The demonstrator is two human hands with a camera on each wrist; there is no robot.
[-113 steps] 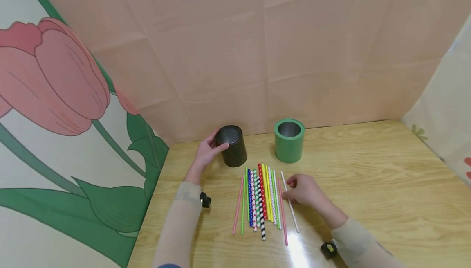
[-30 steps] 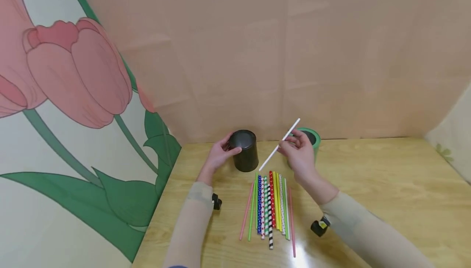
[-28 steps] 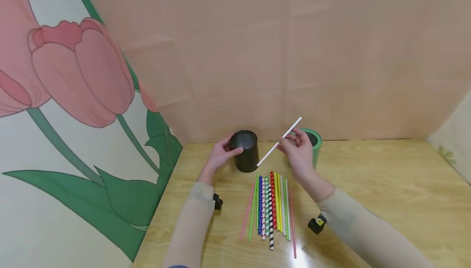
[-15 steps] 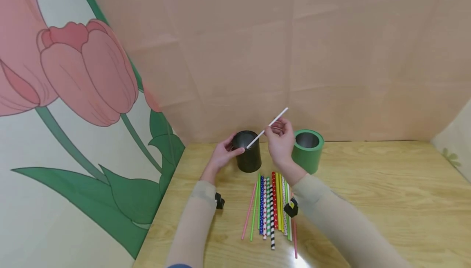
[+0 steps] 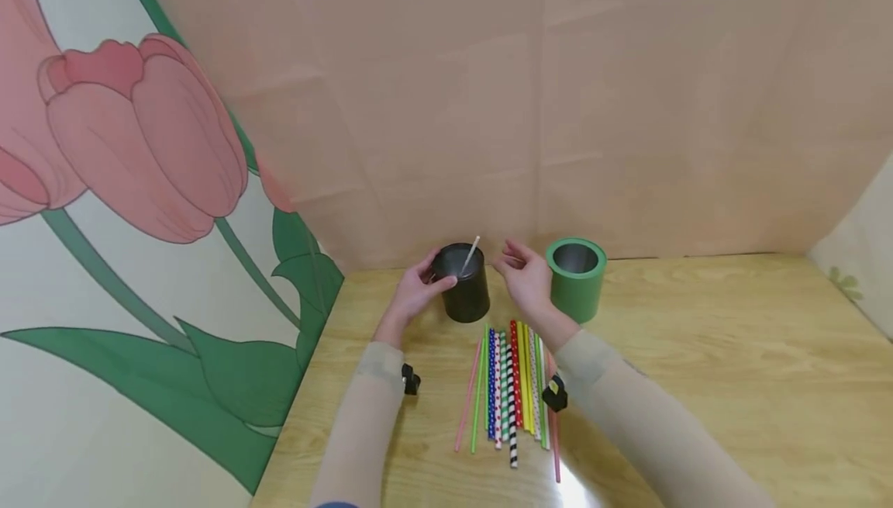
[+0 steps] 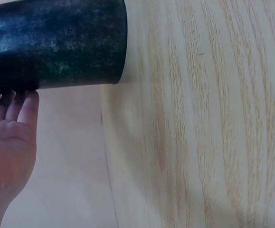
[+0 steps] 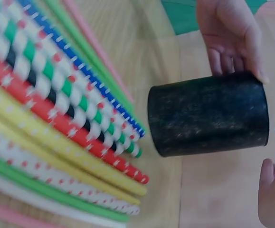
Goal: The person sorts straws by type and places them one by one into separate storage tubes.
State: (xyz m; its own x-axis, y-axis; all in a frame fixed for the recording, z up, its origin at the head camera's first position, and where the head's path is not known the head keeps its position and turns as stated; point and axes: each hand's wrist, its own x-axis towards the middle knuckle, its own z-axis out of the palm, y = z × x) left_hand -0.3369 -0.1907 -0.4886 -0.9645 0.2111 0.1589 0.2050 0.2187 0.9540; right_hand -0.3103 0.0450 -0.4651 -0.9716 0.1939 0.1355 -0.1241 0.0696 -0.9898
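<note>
My left hand (image 5: 412, 296) holds the black can (image 5: 469, 298) at its left side, thumb at the rim and fingers along the wall. In the left wrist view, the fingertips of that hand (image 6: 11, 142) touch the can's side (image 6: 63, 45). A white straw (image 5: 472, 250) stands tilted inside the can, its upper end above the rim. My right hand (image 5: 528, 283) hovers just right of the can with loosely bent fingers and nothing in them. The right wrist view catches part of this hand (image 7: 274, 199) near the can's mouth end.
A row of several patterned and plain straws (image 5: 514, 388) lies on the wooden table (image 5: 698, 368) in front of the cans. To the right of my right hand stands a green can (image 5: 577, 295). Behind the table hangs a pinkish cloth (image 5: 432, 105); a tulip-printed panel (image 5: 139, 143) borders the left.
My right hand picked up the white straw from the row's right end, carried it left to the black can and let it go inside. The left hand stayed on the can.
</note>
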